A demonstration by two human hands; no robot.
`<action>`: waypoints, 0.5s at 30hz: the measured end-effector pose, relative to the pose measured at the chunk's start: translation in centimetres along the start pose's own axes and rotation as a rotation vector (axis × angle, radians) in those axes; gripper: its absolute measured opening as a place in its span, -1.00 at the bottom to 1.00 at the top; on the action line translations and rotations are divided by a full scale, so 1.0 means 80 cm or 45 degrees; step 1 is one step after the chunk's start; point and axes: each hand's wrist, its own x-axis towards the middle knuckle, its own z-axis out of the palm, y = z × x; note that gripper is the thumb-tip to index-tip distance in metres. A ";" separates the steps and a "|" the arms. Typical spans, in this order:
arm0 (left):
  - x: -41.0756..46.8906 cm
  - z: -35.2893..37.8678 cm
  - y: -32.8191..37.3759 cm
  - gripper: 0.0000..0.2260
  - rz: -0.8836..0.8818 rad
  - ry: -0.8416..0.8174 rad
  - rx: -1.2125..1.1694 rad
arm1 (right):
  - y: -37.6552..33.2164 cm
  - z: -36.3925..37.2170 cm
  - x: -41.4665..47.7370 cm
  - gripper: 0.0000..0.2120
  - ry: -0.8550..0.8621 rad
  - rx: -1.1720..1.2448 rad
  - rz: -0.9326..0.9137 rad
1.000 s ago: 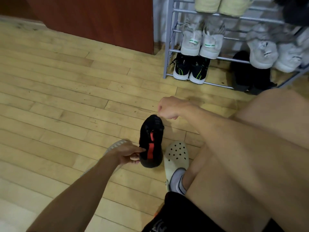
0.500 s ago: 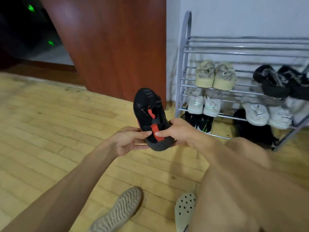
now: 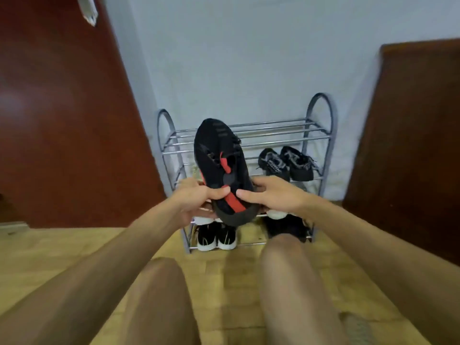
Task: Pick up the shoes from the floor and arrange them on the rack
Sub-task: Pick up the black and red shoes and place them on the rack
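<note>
Thumbs of both hands pressed onto the heel end of the black shoe with red trim (image 3: 221, 168), fingers curled beneath it: the left hand (image 3: 196, 200) gripped one side, the right hand (image 3: 271, 195) the other. The shoe hung toe-up before the metal rack (image 3: 321, 135), where dark sneakers (image 3: 286, 163) sat on an upper shelf and black-and-white sneakers (image 3: 216, 237) on the lowest.

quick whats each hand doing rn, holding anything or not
Left hand: holding the black and red shoe, gripping its heel end from the left.
Right hand: holding the same shoe, gripping from the right.
</note>
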 end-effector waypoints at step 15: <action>-0.001 0.374 -0.088 -0.80 -0.266 -0.406 -0.069 | 0.316 -0.121 -0.235 -0.81 0.659 0.288 0.883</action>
